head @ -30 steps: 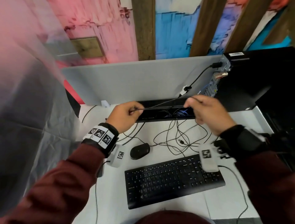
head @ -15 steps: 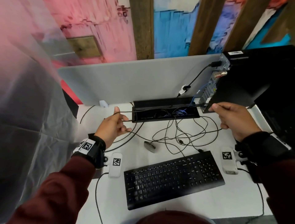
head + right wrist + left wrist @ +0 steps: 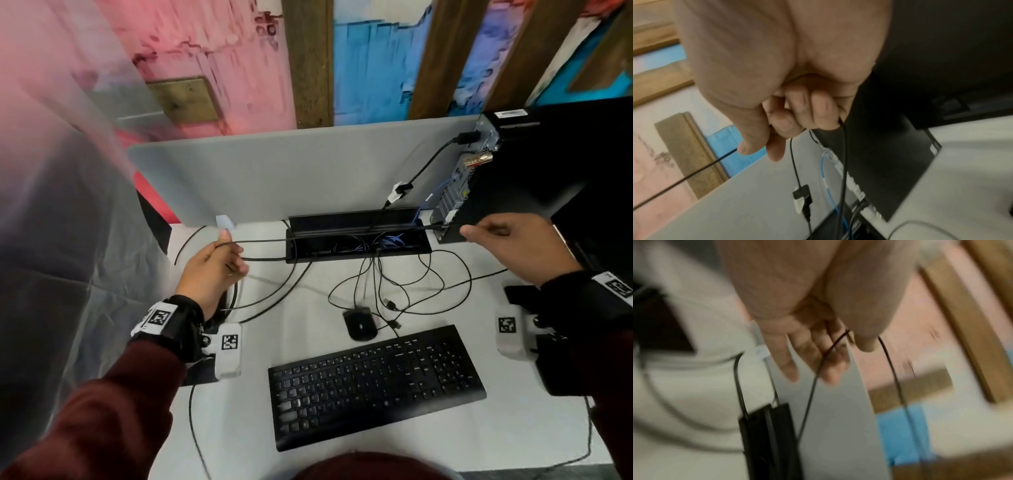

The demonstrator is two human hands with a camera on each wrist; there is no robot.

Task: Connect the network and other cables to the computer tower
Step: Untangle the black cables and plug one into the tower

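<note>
The white label on top of the computer tower carries print too small to read, and the key legends on the black keyboard are likewise illegible. Square black-and-white coded markers sit on both wristbands and on the white wrist units.

A thin black cable is stretched taut across the open cable tray at the back of the white worktop. The left hand pinches it between thumb and curled fingers, with the cable looping over the fingers and back toward the tray. The right hand has its grip closed on the same cable near its end, right at the lower rear corner of the tower. The tower stands upright at the right back of the worktop, rear panel facing left; a thicker black cable is plugged in near its top and a blue cable lower down.

The plug in the right hand is hidden by the fingers, so whether it touches a socket cannot be told. The left wrist view is blurred. A black mouse lies among loose cable loops in front of the tray.
</note>
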